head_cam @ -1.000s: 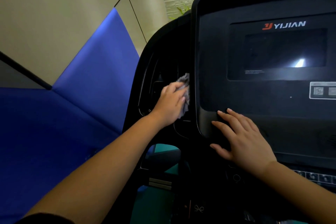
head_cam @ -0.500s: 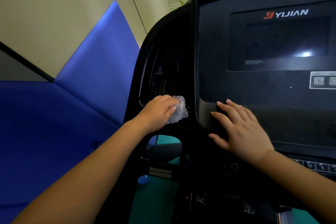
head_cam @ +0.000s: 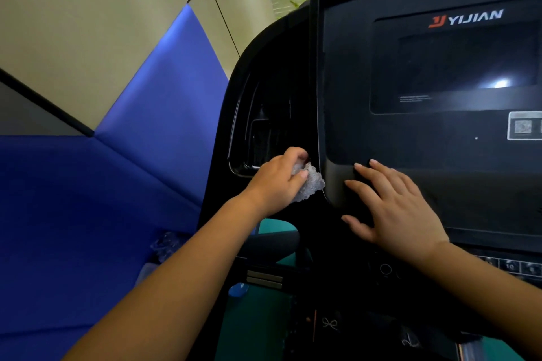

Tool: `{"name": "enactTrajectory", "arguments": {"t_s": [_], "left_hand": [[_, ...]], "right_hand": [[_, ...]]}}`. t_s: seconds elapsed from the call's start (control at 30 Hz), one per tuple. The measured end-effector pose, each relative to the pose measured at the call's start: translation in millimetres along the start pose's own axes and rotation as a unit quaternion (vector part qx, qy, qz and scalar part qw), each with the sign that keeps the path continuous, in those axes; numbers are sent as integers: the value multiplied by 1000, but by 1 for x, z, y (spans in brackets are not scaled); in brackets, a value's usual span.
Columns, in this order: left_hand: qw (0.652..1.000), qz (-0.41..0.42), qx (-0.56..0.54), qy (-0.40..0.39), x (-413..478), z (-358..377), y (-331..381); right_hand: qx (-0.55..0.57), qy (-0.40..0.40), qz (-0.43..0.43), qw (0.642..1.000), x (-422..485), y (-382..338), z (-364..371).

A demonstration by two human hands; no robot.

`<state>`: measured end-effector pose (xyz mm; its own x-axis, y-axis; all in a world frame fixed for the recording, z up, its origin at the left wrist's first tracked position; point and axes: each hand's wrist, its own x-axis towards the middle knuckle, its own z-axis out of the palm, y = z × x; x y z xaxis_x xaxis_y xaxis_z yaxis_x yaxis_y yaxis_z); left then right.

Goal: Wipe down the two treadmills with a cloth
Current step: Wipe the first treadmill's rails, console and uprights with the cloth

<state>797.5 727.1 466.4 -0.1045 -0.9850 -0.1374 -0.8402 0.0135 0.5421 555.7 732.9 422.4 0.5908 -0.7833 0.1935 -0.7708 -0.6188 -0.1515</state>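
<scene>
Cloth (head_cam: 309, 184): pale, crumpled into a wad, no clear long axis, free end poking right and downward out of left grip (head_cam: 275, 182). Fingers curled round it, thumb on top, pressed at lower rim of side pocket (head_cam: 261, 135), just beside treadmill console (head_cam: 381, 141). Right grip (head_cam: 396, 208) spread flat, fingers straight, resting on console's lower left corner.

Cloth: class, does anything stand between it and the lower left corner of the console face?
Yes. The right hand lies flat on that corner of the console, just right of the cloth that the left hand grips. It would likely have to lift away first.
</scene>
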Motion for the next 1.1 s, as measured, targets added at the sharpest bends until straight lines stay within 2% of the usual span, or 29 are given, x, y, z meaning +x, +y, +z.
{"name": "enactTrajectory", "arguments": {"t_s": [0.1,0.27,0.53,0.6,0.63,0.7,0.73,0.77,0.9,1.0,1.1], "left_hand": [[999,-4,36,-4,1,-2,3],[995,44,93,-10,1,-10,3],[982,0,182,-44,-11,-54,-46],[991,-15,132,20,-11,-62,-47],[991,-20,97,91,-10,-64,-46],[965,-17,54,256,0,-67,-42],[950,-8,45,310,8,-66,-40],[944,0,39,327,20,-63,-38],[977,-43,77,193,63,-25,-37],[970,-74,96,213,76,-7,-37],[969,-26,109,220,96,-24,-35]], "right_hand": [[-1,-5,-1,1000,0,0,-1],[0,-11,-1,1000,0,1,-2],[1,-10,0,1000,0,2,-1],[1,-9,2,1000,0,2,-1],[1,-10,2,1000,0,2,-1],[1,-14,2,1000,0,1,-1],[1,-14,2,1000,0,1,-2],[0,-16,2,1000,0,2,-2],[2,-19,3,1000,-1,2,-2],[6,-18,3,1000,0,2,-3],[5,-20,0,1000,0,2,-3]]}}
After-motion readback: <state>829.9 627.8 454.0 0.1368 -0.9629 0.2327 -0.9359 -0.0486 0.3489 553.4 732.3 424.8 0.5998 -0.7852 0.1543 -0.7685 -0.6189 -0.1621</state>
